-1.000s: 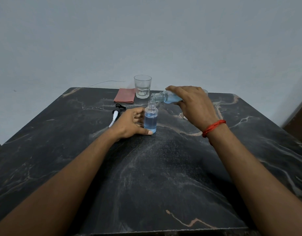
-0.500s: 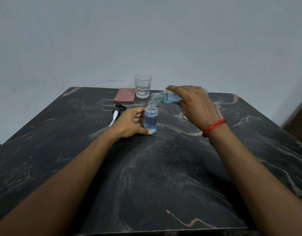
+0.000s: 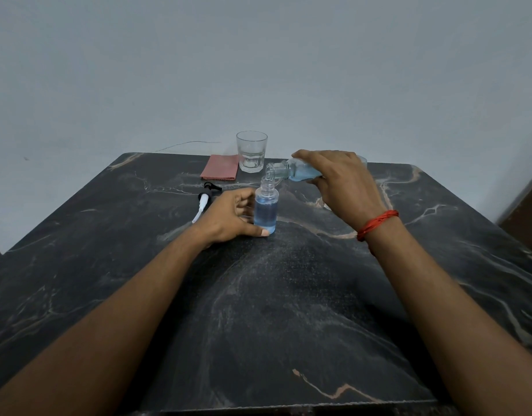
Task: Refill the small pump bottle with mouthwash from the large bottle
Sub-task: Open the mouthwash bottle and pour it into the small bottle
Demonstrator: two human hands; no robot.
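Almost nothing has moved; the right hand (image 3: 342,181) still grips the tilted large bottle (image 3: 291,171) over the small pump bottle (image 3: 266,210), steadied on the table (image 3: 288,295) by the left hand (image 3: 228,217). Pour slowly; it is nearly full.

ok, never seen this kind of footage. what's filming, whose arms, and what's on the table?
No machine here: a person wears a camera on the head, looking down at their own bare arms. The left hand steadies the small bottle, open and mostly full of blue liquid, upright on the dark marble table. The right hand tips the large bottle, mouth over the small one's neck. Behind lie the removed pump head, a pink cloth and a glass.
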